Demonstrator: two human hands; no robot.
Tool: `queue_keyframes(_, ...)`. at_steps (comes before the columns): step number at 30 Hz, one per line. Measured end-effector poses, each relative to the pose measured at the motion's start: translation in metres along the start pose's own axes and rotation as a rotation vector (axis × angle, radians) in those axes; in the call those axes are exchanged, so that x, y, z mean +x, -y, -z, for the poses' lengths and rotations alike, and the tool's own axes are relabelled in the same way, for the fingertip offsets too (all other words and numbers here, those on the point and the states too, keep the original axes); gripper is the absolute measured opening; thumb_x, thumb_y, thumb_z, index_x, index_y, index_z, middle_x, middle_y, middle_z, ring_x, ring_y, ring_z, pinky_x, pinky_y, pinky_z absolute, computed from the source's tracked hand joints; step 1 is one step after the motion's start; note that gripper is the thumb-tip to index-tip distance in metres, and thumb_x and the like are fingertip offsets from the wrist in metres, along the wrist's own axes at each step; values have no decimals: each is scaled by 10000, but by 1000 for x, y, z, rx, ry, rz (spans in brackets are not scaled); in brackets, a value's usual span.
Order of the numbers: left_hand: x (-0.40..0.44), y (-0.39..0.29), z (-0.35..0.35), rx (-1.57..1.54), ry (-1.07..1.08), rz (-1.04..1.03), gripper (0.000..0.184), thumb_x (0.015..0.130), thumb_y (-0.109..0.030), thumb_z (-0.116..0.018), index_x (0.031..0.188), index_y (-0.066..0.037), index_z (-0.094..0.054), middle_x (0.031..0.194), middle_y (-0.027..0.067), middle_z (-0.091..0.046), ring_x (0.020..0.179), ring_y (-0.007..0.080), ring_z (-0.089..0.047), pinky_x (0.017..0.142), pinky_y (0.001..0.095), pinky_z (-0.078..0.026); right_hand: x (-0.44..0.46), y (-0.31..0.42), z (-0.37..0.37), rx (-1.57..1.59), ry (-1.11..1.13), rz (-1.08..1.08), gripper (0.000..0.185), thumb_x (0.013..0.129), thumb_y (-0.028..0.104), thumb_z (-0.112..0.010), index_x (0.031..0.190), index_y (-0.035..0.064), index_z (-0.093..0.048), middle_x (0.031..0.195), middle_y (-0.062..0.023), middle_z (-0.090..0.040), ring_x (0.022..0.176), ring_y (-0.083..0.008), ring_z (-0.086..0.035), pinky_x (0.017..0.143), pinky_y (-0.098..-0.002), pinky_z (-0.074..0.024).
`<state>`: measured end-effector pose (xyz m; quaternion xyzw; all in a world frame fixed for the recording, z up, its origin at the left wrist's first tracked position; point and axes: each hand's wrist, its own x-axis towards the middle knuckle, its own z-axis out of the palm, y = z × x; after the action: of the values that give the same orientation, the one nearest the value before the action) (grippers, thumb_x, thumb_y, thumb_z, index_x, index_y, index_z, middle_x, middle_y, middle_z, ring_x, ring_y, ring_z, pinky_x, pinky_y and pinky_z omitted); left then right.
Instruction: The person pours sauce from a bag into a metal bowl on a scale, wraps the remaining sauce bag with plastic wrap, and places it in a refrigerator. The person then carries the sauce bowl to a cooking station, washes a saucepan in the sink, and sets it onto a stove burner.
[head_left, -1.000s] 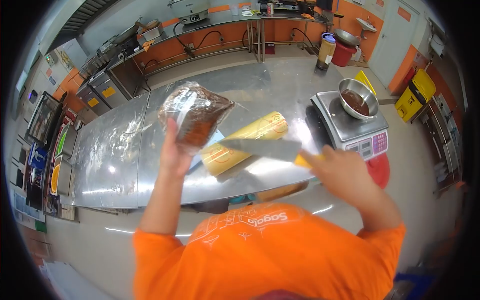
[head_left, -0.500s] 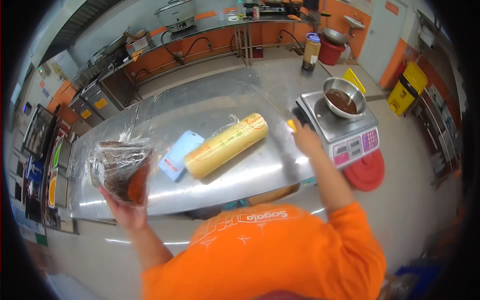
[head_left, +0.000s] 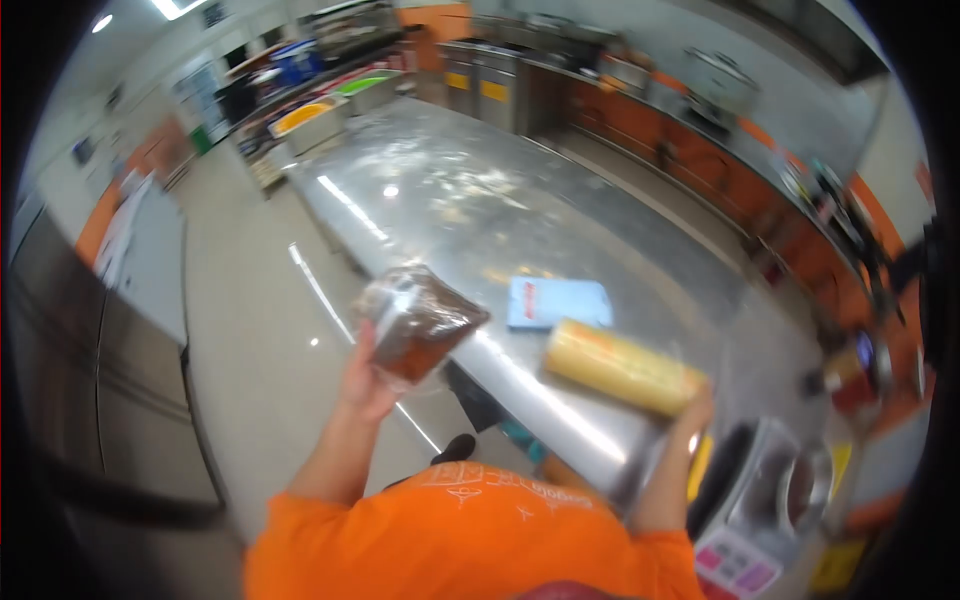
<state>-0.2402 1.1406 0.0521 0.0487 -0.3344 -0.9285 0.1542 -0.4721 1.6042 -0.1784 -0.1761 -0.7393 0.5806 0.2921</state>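
Note:
My left hand (head_left: 370,385) grips a package of brown food wrapped in clear plastic film (head_left: 420,335), raised over the table's near edge. Its film is shiny and creased. My right hand (head_left: 697,408) is at the right end of a yellowish roll of cling film (head_left: 625,370); motion smears its fingers, so whether they grip the roll cannot be seen. Beside that wrist shows a narrow yellow thing (head_left: 700,468), perhaps a handle. A flat light-blue packet with red print (head_left: 560,303) lies just behind the roll.
The long steel table (head_left: 440,220) has whitish smears on its far part. A scale (head_left: 740,560) with a steel bowl (head_left: 805,485) stands at the right. Trays with orange (head_left: 305,117) and green (head_left: 368,83) contents are beyond the far end. Equipment lines the wall counter (head_left: 690,100).
The view has swung left. My left hand still has the wrapped package, its film now looking tighter. My right hand has come from beside the scale to the roll's right end.

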Motion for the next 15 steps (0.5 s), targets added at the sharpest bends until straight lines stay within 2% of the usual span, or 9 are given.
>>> queue_keyframes(1, -7, -7, -4, 36, -3, -39, 560, 903, -444, -348, 1297, -48, -322, 1292, 133, -407, 1188, 269, -403, 1015, 425, -309, -7, 31, 5, -150, -99, 91, 376, 856, 327, -535, 827, -36, -628, 687, -99, -610, 601, -164, -542, 591, -304, -447)
queue_keyframes(3, -16, -25, 2, 6, -7, -101, 557, 902, -443, -352, 1296, -50, -324, 1285, 130, -414, 1185, 266, -407, 1010, 423, -318, -15, 113, 16, -241, -221, 270, 361, 828, 324, -596, 800, -33, -639, 611, -77, -601, 555, -140, -540, 535, -290, -441)
queue_keyframes(5, -24, -39, 18, -27, -29, -116, 560, 898, -445, -363, 1296, -54, -326, 1280, 129, -419, 1182, 271, -410, 1006, 427, -324, -19, 194, 29, -73, -103, 389, 294, 824, 270, -608, 822, -23, -637, 653, -93, -613, 573, -133, -546, 550, -307, -438)
queue_keyframes(7, -26, -53, 38, -27, -53, -160, 574, 879, -449, -409, 1301, -70, -320, 1282, 127, -402, 1194, 281, -375, 1015, 437, -301, -30, 262, 35, -254, 10, 720, 218, 792, 216, -636, 703, 19, -603, 632, -71, -575, 558, -162, -528, 552, -337, -413)
queue_keyframes(8, -24, -59, 46, -40, -65, -204, 594, 860, -452, -456, 1306, -86, -314, 1284, 124, -384, 1206, 291, -340, 1024, 448, -278, -37, 288, 32, -259, 8, 729, 218, 792, 216, -636, 703, 19, -603, 632, -71, -575, 558, -162, -528, 552, -337, -413)
queue_keyframes(10, -23, -77, 60, -92, -77, -223, 589, 861, -457, -451, 1301, -87, -326, 1289, 118, -382, 1203, 292, -347, 1021, 446, -280, -53, 329, 17, -733, -70, 1394, 257, 751, 194, -661, 596, 63, -503, 586, -51, -493, 543, -207, -489, 544, -347, -381)
queue_keyframes(11, -22, -88, 65, -132, -68, -257, 571, 879, -460, -402, 1294, -73, -339, 1281, 125, -405, 1191, 284, -381, 1014, 439, -302, -57, 335, 5, -735, -73, 1453, 284, 724, 187, -671, 574, 90, -450, 556, -54, -437, 549, -247, -464, 540, -355, -364)
queue_keyframes(12, -22, -98, 73, -172, -64, -288, 561, 896, -462, -352, 1287, -59, -352, 1273, 133, -427, 1178, 276, -414, 1007, 433, -323, -59, 330, 0, -748, -53, 1469, 284, 724, 187, -671, 574, 90, -450, 556, -54, -437, 549, -247, -464, 540, -355, -364)
queue_keyframes(15, -23, -139, 103, -192, -110, -293, 542, 897, -466, -349, 1269, -74, -383, 1248, 125, -454, 1148, 270, -446, 978, 412, -361, -36, 312, -12, -912, -58, 1481, 263, 745, 219, -651, 606, 84, -473, 594, -66, -485, 585, -258, -500, 563, -375, -384)
